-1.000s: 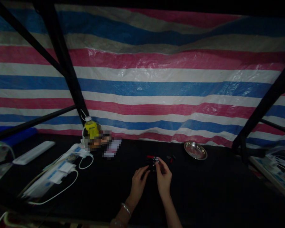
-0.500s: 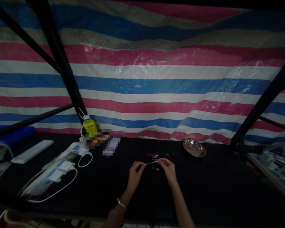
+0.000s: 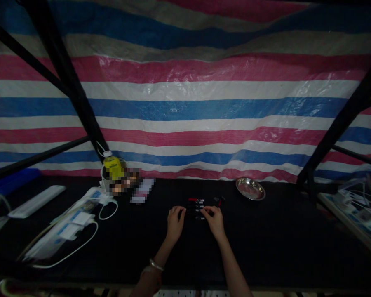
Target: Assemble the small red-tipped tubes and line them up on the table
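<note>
My left hand (image 3: pixel 176 222) and my right hand (image 3: pixel 214 220) are at opposite ends of a row of slim markers on the black tabletop. A red marker (image 3: pixel 196 199) lies at the far end of the row, with several black ones nearer me. Between my closed fingertips is a black marker (image 3: pixel 195 210), lying crosswise low among the others; its ends are hidden by my fingers. Another black marker (image 3: pixel 200 218) is just nearer to me. Beyond my right hand are small dark pieces with a red bit (image 3: pixel 219 201), too dim to name.
A round metal dish (image 3: pixel 264 197) stands at the back right. On the left are a yellow bottle (image 3: pixel 113 165), white cables, a power strip (image 3: pixel 38 201) and plastic packets (image 3: pixel 71 225). Black frame posts (image 3: pixel 80 101) rise before a striped sheet (image 3: pixel 185 108).
My hands have lowered the marker from above the table into the row, where it now lies level with the others. The row shows more clearly, and the whole view has shifted slightly.
</note>
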`<state>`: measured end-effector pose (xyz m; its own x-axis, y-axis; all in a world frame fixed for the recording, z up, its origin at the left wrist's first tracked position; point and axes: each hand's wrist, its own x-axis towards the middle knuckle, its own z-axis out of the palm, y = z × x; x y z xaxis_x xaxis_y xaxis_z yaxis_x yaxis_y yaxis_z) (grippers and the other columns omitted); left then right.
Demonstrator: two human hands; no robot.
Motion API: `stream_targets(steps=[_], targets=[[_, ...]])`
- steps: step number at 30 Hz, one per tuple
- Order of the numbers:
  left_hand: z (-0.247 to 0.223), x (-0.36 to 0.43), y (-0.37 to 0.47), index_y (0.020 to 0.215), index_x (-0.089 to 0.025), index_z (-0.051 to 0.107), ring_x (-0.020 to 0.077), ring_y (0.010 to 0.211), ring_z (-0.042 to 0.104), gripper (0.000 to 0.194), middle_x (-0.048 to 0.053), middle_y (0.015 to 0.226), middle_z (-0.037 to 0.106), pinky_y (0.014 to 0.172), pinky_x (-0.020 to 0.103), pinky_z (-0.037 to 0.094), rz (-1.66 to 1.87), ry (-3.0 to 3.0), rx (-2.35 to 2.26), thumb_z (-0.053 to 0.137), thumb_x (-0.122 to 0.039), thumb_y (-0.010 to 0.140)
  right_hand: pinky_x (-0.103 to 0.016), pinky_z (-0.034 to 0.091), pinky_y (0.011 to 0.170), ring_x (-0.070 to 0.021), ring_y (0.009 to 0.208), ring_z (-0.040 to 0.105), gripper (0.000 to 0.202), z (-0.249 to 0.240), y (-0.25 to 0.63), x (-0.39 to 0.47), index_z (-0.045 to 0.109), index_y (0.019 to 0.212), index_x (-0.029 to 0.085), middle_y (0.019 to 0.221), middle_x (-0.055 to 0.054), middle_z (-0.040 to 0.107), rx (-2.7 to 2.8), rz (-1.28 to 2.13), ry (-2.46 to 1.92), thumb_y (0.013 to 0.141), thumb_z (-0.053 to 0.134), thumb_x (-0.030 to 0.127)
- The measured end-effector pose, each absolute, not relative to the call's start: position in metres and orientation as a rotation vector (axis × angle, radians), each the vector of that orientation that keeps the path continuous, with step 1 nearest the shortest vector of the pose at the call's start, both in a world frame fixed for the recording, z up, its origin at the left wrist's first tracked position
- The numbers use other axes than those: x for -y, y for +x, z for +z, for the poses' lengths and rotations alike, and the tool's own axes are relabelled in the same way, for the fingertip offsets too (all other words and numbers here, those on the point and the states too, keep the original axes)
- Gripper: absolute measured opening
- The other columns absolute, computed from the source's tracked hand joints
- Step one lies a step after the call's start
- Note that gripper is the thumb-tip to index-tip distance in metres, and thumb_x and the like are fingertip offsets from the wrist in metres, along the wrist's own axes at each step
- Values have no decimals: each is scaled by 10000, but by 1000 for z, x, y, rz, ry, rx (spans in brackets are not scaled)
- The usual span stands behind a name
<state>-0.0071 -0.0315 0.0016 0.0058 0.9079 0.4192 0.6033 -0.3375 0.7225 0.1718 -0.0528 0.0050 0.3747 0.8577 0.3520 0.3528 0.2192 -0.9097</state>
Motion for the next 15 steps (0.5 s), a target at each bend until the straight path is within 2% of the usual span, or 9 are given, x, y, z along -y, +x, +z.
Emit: stream_targets(steps=[9, 15], targets=[[-3, 32, -4, 818, -200, 644, 210, 827, 548, 200, 59, 867, 583, 766, 388, 459, 1219, 1985, -1681, 462, -282, 827, -319, 402, 663, -211, 673, 537, 116, 5, 171, 55, 727, 676, 238, 615, -23, 612, 1277, 454, -1414, 630, 692, 339], [-4, 32, -4, 855, -207, 648, 209, 833, 540, 198, 59, 876, 573, 772, 388, 459, 1209, 2009, -1669, 465, -279, 828, -312, 409, 661, -208, 679, 539, 149, 6, 170, 58, 722, 688, 226, 612, -24, 604, 1293, 425, -1394, 665, 656, 358]])
